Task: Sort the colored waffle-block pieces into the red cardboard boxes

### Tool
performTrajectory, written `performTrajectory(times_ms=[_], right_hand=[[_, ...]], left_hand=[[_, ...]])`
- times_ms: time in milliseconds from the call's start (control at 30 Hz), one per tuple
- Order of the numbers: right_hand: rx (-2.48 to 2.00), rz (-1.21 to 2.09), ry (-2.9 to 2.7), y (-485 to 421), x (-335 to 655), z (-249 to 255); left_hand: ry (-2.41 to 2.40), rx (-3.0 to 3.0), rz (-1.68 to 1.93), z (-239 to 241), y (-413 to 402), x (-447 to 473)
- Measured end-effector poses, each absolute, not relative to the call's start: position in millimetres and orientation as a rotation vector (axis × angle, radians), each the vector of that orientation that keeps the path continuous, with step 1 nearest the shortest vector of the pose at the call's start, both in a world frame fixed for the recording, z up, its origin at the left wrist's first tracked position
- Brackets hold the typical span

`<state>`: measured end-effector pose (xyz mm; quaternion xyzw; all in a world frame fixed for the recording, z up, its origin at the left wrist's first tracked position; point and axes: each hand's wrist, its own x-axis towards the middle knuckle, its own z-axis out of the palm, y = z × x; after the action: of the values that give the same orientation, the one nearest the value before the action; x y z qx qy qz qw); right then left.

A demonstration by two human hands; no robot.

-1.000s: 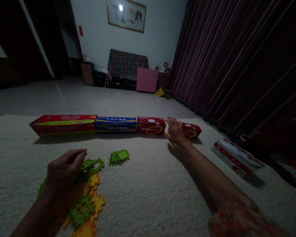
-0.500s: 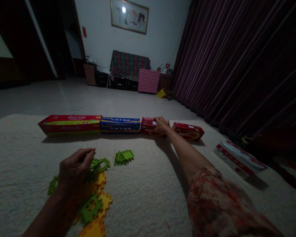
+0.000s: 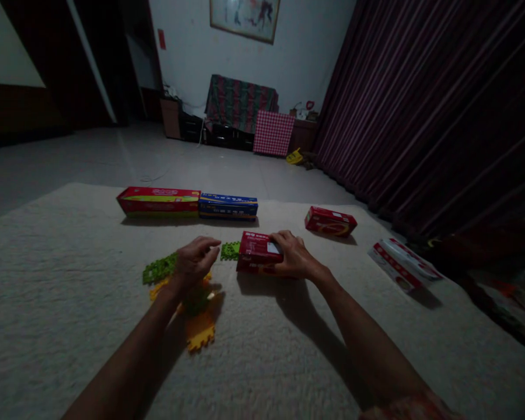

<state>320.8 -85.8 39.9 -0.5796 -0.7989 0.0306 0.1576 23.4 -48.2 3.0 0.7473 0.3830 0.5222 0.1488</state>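
Note:
My right hand grips a small red box by its right end, over the pale mat. Behind the box's left end, a green toy piece with notched edges shows in part. My left hand hovers over a group of interlocking plastic pieces, its fingers bent forward and apart from the box. Among these are green pieces and yellow pieces, some hidden under the hand and forearm. Whether the left fingertips pinch anything cannot be made out; no object shows between them.
At the mat's far side a long red box touches a blue box end to end. Another red box stands to their right. A white and red package lies nearer the purple curtain.
My right hand has lifted the red box out of the row and brought it nearer, leaving a gap beside the blue box. My left hand has moved right and forward, toward the box.

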Motion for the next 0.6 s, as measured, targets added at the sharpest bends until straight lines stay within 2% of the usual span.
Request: performTrajectory(times_ms=[100, 233, 433, 600], right_hand=[[-1.544, 0.185, -2.335, -115, 298, 35], [-1.436, 0.211, -2.335, -138, 277, 27], [-1.447, 0.252, -2.323, -153, 274, 26], [-1.526, 0.339, -2.275, -161, 291, 35]], left_hand=[[0.922, 2.313, 1.425, 9, -74, 33], [0.937, 2.407, 1.368, 6, -98, 31], [1.006, 2.509, 1.134, -6, -107, 21], [1.022, 2.594, 0.860, 10, -105, 20]])
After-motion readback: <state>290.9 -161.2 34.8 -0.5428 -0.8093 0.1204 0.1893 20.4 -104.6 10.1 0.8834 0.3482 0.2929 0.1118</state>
